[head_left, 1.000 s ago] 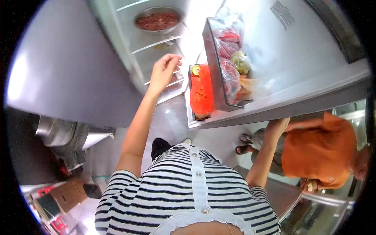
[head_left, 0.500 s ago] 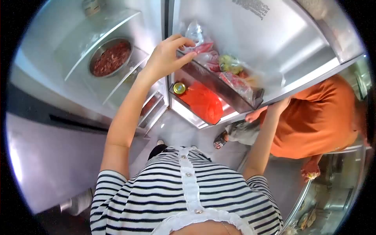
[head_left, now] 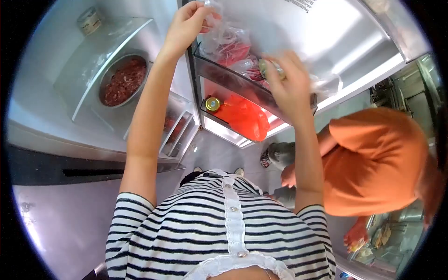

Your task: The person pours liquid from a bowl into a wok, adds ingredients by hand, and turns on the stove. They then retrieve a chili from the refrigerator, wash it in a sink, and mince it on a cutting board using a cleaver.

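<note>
My left hand (head_left: 189,23) is raised at the top, its fingers closed on a clear plastic bag (head_left: 212,39) lifted partly above the fridge door shelf (head_left: 233,79). My right hand (head_left: 289,81) hangs blurred over the right part of that shelf, beside a bag with green contents (head_left: 272,69); its fingers are smeared by motion. Bags with red contents (head_left: 233,50) lie in the shelf. On the lower shelf are a gold-lidded jar (head_left: 213,103) and a red plastic bag (head_left: 245,119).
A metal bowl of red meat (head_left: 125,80) stands on a fridge shelf at left, near a white jar (head_left: 89,21). A person in an orange shirt (head_left: 373,163) bends close by at right, one hand (head_left: 357,234) lower down.
My left hand has moved up and lifted the clear bag. My right hand has left the door's edge and come over the shelf. The person in orange has shifted lower.
</note>
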The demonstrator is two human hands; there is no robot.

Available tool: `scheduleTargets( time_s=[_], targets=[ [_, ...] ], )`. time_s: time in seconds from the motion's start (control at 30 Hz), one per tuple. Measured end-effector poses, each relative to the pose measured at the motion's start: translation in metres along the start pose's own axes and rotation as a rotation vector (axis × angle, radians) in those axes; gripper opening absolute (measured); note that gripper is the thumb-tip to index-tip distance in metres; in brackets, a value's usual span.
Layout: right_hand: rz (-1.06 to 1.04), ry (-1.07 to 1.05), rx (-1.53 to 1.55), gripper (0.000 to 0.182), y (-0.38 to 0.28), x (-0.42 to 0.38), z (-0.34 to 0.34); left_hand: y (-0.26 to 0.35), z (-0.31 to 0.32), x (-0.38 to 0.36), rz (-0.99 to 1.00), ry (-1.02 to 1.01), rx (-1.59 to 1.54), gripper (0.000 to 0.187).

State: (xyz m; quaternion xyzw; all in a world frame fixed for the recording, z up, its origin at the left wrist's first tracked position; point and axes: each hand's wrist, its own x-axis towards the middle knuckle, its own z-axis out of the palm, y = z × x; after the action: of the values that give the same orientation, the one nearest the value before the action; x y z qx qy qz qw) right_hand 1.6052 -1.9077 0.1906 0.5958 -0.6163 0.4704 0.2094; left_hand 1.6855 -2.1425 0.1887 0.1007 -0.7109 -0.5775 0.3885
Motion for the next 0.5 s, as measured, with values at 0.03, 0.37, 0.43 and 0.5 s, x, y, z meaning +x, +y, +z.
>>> scheduleTargets(
  time_s=[0.03, 0.37, 0.43, 0.5],
  targets=[
    [-0.002, -0.047, 0.093, 0.013, 0.005, 0.014, 0.013, -0.002, -0.001, 0.002, -0.013, -0.010, -0.007, 0.013],
    [-0.032, -0.160, 0.426, 0.018, 0.017, 0.070, 0.034, 0.011, 0.058, -0.053, 0.199, -0.388, 0.137, 0.022],
    [0.092, -0.383, 0.338, 0.019, 0.034, 0.069, 0.034, -0.003, 0.062, -0.059, 0.297, -0.438, 0.236, 0.021],
    [0.205, -0.585, 0.161, 0.021, 0.036, 0.066, 0.021, 0.002, 0.055, -0.058, 0.246, -0.393, 0.213, 0.020]
  ],
)
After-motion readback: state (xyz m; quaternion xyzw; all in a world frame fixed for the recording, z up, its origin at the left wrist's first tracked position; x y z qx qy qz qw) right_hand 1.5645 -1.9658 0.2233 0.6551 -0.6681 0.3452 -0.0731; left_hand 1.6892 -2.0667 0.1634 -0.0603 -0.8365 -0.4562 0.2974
